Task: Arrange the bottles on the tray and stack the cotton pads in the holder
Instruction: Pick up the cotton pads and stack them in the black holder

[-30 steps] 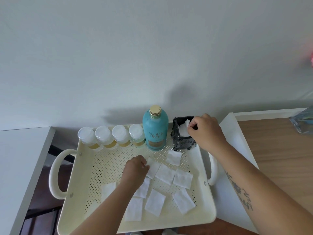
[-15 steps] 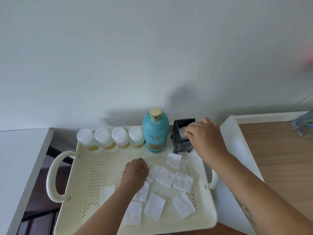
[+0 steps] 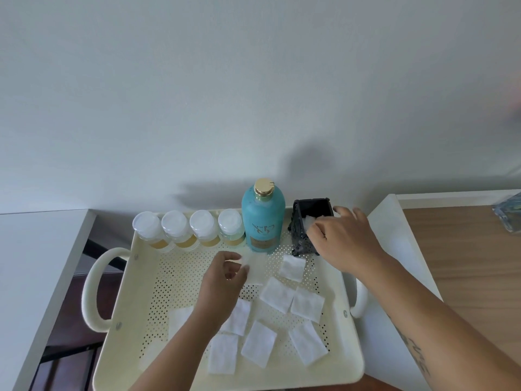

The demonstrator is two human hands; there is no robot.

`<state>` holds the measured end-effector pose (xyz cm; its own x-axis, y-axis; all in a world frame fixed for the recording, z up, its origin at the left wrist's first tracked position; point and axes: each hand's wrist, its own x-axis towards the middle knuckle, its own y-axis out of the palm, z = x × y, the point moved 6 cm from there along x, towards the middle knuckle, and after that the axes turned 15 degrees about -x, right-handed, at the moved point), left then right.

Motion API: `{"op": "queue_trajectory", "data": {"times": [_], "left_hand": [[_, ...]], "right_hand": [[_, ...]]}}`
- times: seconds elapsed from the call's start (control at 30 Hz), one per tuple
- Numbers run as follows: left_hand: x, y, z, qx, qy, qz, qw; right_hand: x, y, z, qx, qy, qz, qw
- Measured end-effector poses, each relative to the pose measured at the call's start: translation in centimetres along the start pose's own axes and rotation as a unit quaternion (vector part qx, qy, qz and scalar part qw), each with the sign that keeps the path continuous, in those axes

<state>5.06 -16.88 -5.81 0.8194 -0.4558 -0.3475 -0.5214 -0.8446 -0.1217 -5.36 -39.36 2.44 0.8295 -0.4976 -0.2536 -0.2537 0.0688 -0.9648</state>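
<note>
A cream perforated tray [image 3: 121,320] holds several small white-capped bottles [image 3: 176,230] in a row along its back edge. A tall teal bottle with a gold cap [image 3: 263,221] stands to their right. The black holder [image 3: 311,206] stands in the back right corner. My right hand [image 3: 346,241] is at the holder's front rim, its fingertips pinching a white cotton pad [image 3: 308,221] inside it. Pinched in my left hand [image 3: 222,280] is another cotton pad [image 3: 256,268], raised just above the tray floor. Several loose pads [image 3: 277,294] lie flat on the tray.
The tray spans a gap between a white table [image 3: 33,263] on the left and a wood-topped table [image 3: 465,263] on the right. A clear glass object [image 3: 509,215] sits at the far right edge. A plain wall rises right behind the tray.
My left hand has picked a pad off the tray and lifted it toward the back. My right hand has pushed its pad lower into the holder and shifted slightly right.
</note>
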Motion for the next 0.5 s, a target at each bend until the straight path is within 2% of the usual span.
{"op": "queue_trajectory", "data": {"times": [0.07,0.17,0.23,0.27,0.33,0.43,0.5], "left_hand": [[-0.6,0.5,-0.7,-0.066,-0.024,0.02,0.997],[-1.5,1.7,-2.2,-0.143,-0.029,0.056,0.988],[-2.0,2.5,-3.1,-0.174,-0.031,0.075,0.981],[-2.1,2.8,-3.4,-0.185,-0.033,0.084,0.979],[-2.3,3.6,-4.1,-0.209,-0.04,0.105,0.971],[-2.4,4.5,-5.0,-0.234,-0.046,0.137,0.961],[-2.4,4.9,-5.3,-0.232,-0.046,0.15,0.96]], "right_hand": [[-0.4,-0.9,0.0,0.003,0.005,-0.073,0.997],[-2.4,-3.3,-0.3,0.064,0.01,-0.263,0.963],[-4.1,-3.9,0.1,0.124,0.002,-0.314,0.941],[-4.7,-3.7,0.6,0.161,-0.005,-0.306,0.938],[-5.5,-2.4,1.4,0.275,0.005,-0.235,0.932],[-6.1,-0.3,2.1,0.436,0.052,-0.125,0.889],[-6.0,0.5,2.3,0.496,0.069,-0.083,0.862]]}}
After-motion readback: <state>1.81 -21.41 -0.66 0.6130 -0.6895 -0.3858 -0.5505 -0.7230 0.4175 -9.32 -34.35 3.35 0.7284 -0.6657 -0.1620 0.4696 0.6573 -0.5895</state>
